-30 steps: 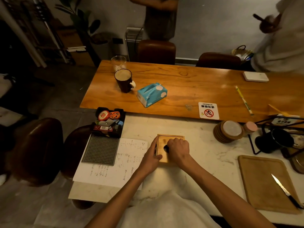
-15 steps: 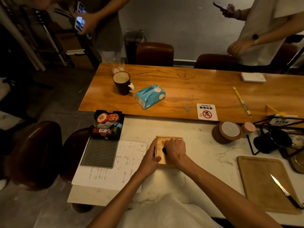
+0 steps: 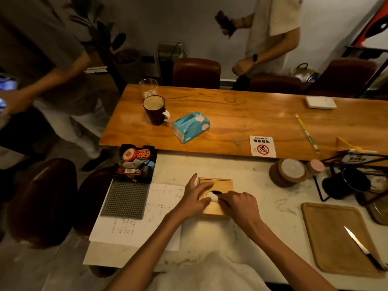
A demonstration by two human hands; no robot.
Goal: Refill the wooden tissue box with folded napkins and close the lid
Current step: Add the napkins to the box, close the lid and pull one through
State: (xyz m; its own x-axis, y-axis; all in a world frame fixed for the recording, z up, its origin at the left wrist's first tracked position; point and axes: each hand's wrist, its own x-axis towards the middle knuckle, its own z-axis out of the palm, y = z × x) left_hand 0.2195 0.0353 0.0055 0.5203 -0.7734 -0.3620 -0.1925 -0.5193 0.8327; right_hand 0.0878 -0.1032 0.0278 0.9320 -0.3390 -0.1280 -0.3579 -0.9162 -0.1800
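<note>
With the lid [image 3: 220, 185] seated on the box [image 3: 213, 212] under the flat, spread left hand [image 3: 195, 198], the right hand [image 3: 239, 203] appears to pinch a napkin [image 3: 213, 197] at the slot by its fingertips, so next draw it through while steadying the box.

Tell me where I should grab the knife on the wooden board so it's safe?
Probably by its dark handle, coming from the near right. The knife lies flat on the wooden board with its shiny blade pointing away to the far left, so that end keeps fingers off the edge.
</note>
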